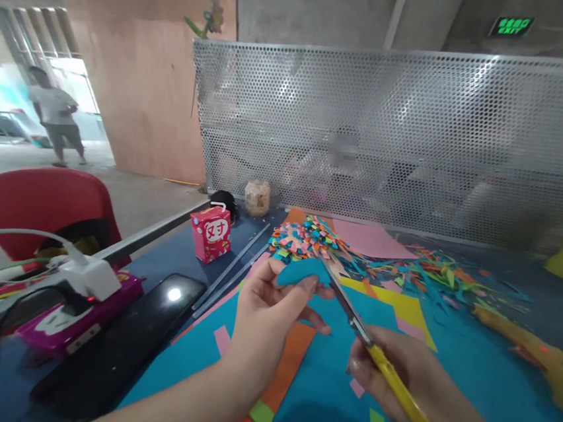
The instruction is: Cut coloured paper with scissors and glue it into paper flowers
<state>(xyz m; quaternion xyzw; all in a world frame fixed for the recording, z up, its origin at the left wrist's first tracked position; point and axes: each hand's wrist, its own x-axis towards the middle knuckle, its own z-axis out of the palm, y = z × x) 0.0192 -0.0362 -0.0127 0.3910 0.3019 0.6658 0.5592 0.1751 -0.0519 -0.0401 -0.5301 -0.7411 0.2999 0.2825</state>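
Observation:
My left hand (271, 313) is closed, pinching a small curved piece of blue paper (305, 272) between thumb and fingers. My right hand (391, 364) grips scissors (351, 314) with long yellow handles. Their metal blades point up and to the left, at the right edge of the blue piece; whether they are cutting into it I cannot tell. Large blue paper sheets (337, 402) lie below both hands, with an orange strip (291, 361) and small pink and green slips on them. Just beyond my left hand is a heap of tiny colourful paper cuttings (303, 236).
A perforated metal screen (393, 135) stands behind the table. To the left lie a black phone (123, 348), a purple power strip (79, 317) with a white charger, and a pink box (211, 234). Thin paper scraps (435, 269) spread at the right. A person (56, 113) stands far left.

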